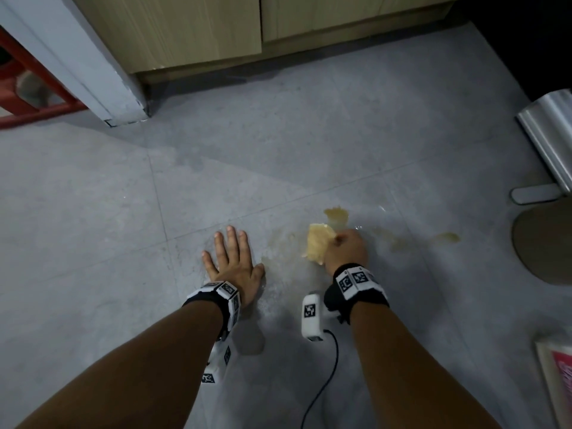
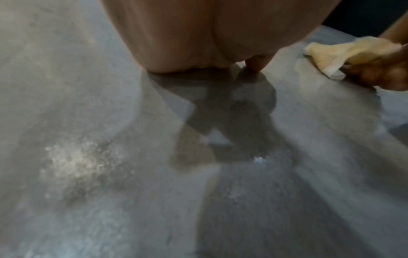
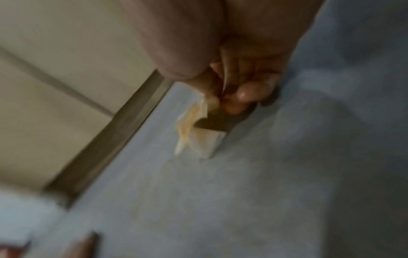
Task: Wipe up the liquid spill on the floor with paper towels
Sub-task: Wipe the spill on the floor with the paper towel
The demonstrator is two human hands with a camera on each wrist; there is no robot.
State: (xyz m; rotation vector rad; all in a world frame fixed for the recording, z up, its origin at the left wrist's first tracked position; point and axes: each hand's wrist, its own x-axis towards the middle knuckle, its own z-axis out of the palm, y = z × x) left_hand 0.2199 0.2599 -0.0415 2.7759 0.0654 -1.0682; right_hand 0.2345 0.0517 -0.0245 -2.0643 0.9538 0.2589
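Note:
A yellowish liquid spill (image 1: 336,215) lies on the grey tiled floor (image 1: 93,212), with a smaller patch (image 1: 445,238) further right and thin wet smears around. My right hand (image 1: 346,249) grips a crumpled paper towel (image 1: 318,246), soaked yellow, just below the main puddle. In the right wrist view the curled fingers (image 3: 243,94) pinch the towel (image 3: 194,132) against the floor. The towel (image 2: 353,52) also shows at the upper right of the left wrist view. My left hand (image 1: 230,261) lies flat on the floor, fingers spread, left of the towel.
Wooden cabinets (image 1: 216,29) run along the back, with a white door frame (image 1: 77,63) at the left. A steel pedal bin (image 1: 548,144) stands at the right, a round brown mat (image 1: 544,243) below it. A packet (image 1: 557,376) lies at the bottom right.

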